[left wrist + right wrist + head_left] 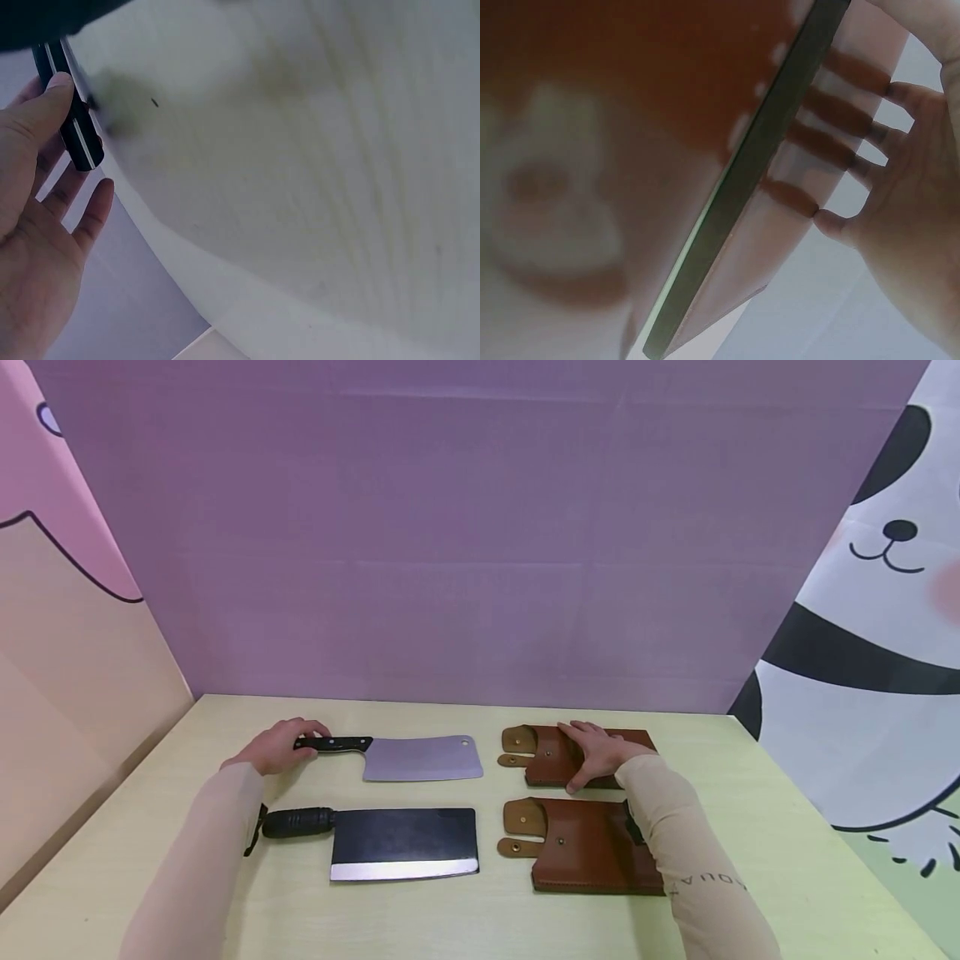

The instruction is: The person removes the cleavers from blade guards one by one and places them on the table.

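My left hand [281,745] pinches the end of the black riveted handle of a silver cleaver [422,758] lying flat at the back. In the left wrist view, the thumb lies along that handle [81,139]. Over at the right, my right hand [602,752] spreads over the back brown leather sheath [546,767], fingertips on its upper face, thumb at the near edge. The right wrist view shows the fingers [870,139] mirrored in its glossy surface. Each sheath has a tan strap on its left end.
In front lies a dark-bladed cleaver [405,842] with a ribbed black handle, close beside the left sleeve. The front brown sheath [585,852] is partly covered by the right forearm. A purple backdrop [465,543] rises behind the pale wooden table [360,918].
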The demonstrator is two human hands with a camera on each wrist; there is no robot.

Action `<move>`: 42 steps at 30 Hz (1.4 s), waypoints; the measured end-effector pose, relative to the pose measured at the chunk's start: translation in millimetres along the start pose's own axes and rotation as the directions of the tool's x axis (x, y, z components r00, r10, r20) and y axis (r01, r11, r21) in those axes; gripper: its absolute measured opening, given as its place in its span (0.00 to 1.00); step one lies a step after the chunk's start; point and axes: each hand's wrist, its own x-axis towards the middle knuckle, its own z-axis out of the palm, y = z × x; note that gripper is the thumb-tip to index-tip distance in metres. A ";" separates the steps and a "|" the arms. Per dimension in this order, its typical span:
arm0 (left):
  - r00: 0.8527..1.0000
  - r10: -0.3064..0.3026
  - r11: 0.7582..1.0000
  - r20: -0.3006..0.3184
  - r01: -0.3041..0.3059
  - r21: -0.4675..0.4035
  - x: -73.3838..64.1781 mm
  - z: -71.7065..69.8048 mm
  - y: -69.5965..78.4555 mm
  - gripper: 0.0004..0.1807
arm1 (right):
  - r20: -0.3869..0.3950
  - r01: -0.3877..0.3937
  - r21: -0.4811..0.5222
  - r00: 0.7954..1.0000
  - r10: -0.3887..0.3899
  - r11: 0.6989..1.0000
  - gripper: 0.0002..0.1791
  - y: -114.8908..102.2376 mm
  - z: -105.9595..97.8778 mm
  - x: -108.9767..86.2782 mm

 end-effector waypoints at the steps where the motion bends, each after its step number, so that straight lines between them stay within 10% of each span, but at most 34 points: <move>1: 1.000 -0.010 1.000 -0.001 0.010 0.008 0.2 0.3 0.3 0.18 | 0.001 -0.002 0.005 1.000 0.002 1.000 0.63 0.6 0.4 0.2; 25: 1.000 0.002 0.999 0.007 -0.001 -0.038 -1.8 -4.4 7.5 0.21 | -0.026 0.032 -0.072 0.999 -0.034 0.997 0.61 -0.7 -3.3 -5.9; 42: 1.000 -0.016 1.000 0.003 0.016 0.016 -26.9 -16.0 -2.4 0.24 | -0.095 0.082 -0.099 0.991 -0.092 0.992 0.56 5.8 -10.1 -25.3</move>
